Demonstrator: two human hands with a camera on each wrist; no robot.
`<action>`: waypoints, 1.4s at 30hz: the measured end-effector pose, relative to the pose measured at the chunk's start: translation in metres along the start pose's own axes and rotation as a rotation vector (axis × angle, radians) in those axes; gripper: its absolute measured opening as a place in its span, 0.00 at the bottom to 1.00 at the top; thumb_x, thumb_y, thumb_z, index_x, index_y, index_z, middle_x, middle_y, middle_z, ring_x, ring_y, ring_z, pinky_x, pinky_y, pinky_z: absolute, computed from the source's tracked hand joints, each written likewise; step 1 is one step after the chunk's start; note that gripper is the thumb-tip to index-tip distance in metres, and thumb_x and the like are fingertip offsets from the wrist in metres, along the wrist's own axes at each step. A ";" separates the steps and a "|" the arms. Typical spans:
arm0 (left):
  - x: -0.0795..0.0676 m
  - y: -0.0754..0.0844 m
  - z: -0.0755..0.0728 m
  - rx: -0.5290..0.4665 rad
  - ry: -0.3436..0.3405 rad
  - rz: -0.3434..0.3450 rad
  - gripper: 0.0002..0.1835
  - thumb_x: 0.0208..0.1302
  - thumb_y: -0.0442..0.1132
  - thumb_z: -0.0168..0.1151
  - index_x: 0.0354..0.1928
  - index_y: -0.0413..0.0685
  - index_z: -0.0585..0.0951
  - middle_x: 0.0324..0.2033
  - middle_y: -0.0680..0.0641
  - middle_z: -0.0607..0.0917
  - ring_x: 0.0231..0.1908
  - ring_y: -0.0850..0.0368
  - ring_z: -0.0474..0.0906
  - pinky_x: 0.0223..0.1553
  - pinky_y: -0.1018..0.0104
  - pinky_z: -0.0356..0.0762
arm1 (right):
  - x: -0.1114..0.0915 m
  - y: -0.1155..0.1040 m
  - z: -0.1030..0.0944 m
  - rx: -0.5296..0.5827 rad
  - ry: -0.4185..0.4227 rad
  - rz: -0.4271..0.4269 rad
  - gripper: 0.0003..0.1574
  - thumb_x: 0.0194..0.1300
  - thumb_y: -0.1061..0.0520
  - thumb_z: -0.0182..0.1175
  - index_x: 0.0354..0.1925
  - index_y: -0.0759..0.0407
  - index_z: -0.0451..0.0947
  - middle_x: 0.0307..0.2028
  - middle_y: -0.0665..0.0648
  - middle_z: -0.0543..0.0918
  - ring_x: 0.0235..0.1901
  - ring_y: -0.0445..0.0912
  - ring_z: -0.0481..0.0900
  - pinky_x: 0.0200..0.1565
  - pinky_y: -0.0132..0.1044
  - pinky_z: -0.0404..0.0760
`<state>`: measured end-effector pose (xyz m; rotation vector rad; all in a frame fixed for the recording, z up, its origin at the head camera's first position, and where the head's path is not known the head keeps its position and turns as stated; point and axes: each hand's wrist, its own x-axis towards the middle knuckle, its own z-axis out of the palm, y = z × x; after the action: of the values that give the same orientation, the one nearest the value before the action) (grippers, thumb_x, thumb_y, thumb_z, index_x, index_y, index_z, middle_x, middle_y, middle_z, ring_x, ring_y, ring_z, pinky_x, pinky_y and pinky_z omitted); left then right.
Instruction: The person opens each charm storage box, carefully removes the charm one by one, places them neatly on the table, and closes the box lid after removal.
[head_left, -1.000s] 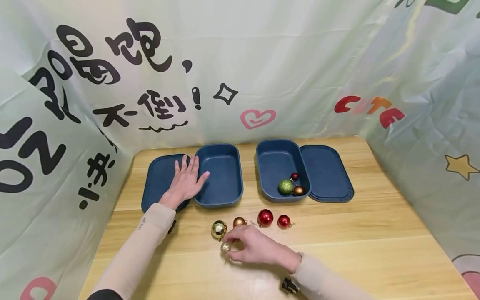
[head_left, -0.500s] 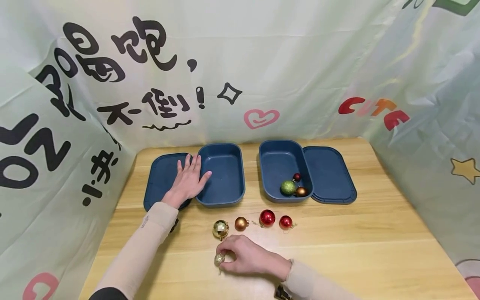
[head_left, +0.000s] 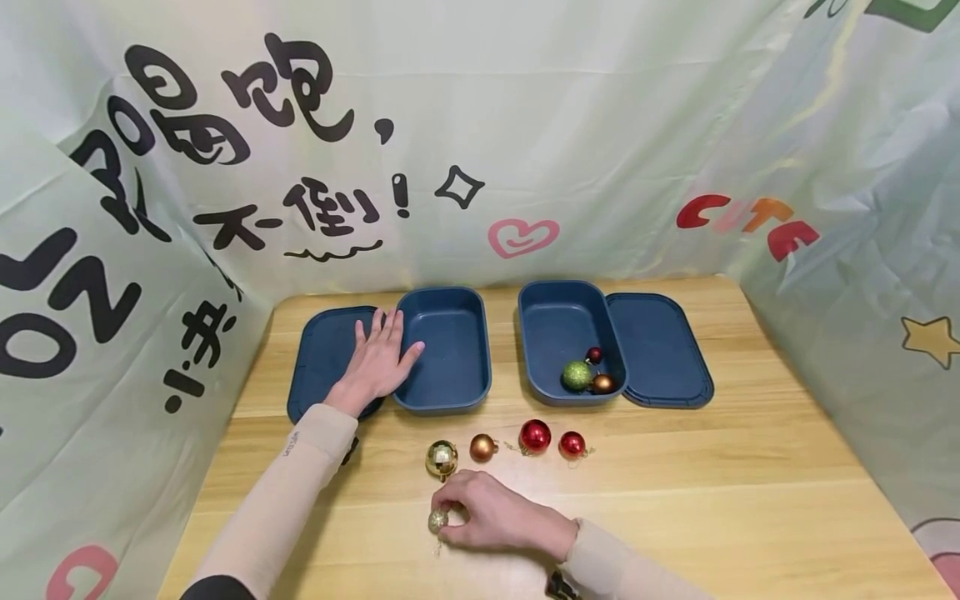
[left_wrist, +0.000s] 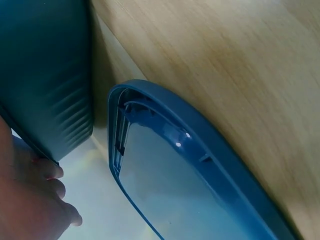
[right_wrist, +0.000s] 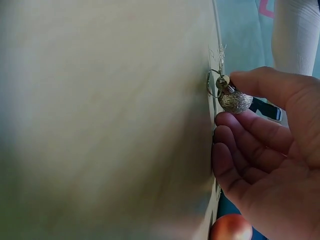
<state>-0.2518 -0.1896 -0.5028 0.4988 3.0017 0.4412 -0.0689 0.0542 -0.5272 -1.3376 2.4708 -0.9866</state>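
Observation:
Between thumb and fingers my right hand pinches a small gold glitter bauble, low over the table's front part. In the right wrist view the glitter bauble shows its metal cap and a loose thread. My left hand rests with straight fingers on the near-side wall of the left blue box, thumb over its inside. Just behind my right hand lie a shiny gold bauble, a copper bauble, a large red bauble and a smaller red bauble.
The right blue box holds a green glitter bauble, a copper bauble and a dark red bauble. One blue lid lies right of it, another lid under my left hand. A printed curtain surrounds the wooden table.
My right hand has moved the glitter bauble a little left and toward the front edge, away from the copper bauble. Over the last half second it has barely moved. The left hand stays put.

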 end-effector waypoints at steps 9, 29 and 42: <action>0.002 0.001 0.003 0.015 -0.001 0.000 0.47 0.82 0.68 0.33 0.85 0.39 0.42 0.85 0.36 0.44 0.85 0.37 0.30 0.79 0.29 0.28 | -0.001 0.002 0.001 -0.012 -0.005 0.011 0.10 0.62 0.57 0.75 0.42 0.54 0.86 0.36 0.47 0.84 0.37 0.34 0.76 0.45 0.16 0.70; 0.001 0.004 0.002 0.008 -0.008 -0.004 0.47 0.83 0.66 0.35 0.85 0.39 0.42 0.85 0.35 0.44 0.85 0.37 0.32 0.79 0.28 0.31 | -0.004 0.001 -0.001 -0.012 -0.018 0.036 0.15 0.61 0.57 0.76 0.46 0.54 0.86 0.38 0.47 0.84 0.39 0.34 0.76 0.46 0.17 0.71; 0.003 0.000 -0.008 0.002 -0.017 0.001 0.50 0.80 0.70 0.39 0.85 0.38 0.45 0.84 0.35 0.46 0.85 0.35 0.32 0.79 0.28 0.29 | -0.014 0.002 -0.037 0.098 0.096 0.032 0.18 0.62 0.59 0.75 0.50 0.62 0.87 0.38 0.54 0.88 0.35 0.39 0.82 0.41 0.22 0.80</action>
<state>-0.2557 -0.1903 -0.4952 0.5009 2.9866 0.4319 -0.0782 0.0839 -0.5024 -1.2452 2.4676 -1.1744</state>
